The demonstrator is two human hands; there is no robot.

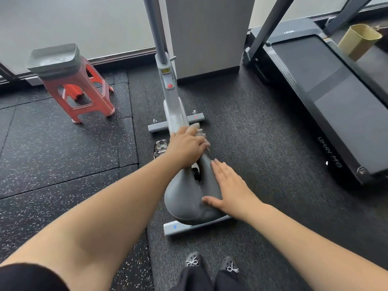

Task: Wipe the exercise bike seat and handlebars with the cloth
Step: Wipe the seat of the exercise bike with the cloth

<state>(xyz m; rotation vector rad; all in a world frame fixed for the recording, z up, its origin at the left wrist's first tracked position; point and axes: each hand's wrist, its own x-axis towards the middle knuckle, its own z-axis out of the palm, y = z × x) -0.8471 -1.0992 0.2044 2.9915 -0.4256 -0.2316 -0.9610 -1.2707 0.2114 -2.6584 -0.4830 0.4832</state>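
The exercise bike seat (190, 198) sits at the centre of the frame, slightly below the middle: one grey padded saddle, wide and rounded at the near end, tapering to a narrow nose toward the top of the frame, with a central groove showing dark hardware. The left hand (186, 145) lies at the nose of the seat with its fingers curled over one pale cloth (198, 131), gripping it against the nose; only a crumpled edge of the cloth shows past the knuckles. The right hand (228, 189) rests flat on the right side of the seat, fingers straight and together, thumb spread toward the wide end, holding nothing. The grey bike frame (171, 97) runs from the seat to the top of the frame; two floor crossbars are visible, one just above the left hand and one below the seat. The handlebars are out of view. One red stool (84, 95) carrying a grey tray stands at the upper left. One black treadmill (319, 97) fills the upper right, with one tan bin (359, 42) beside it. Two black shoes (212, 264) show at the bottom centre.
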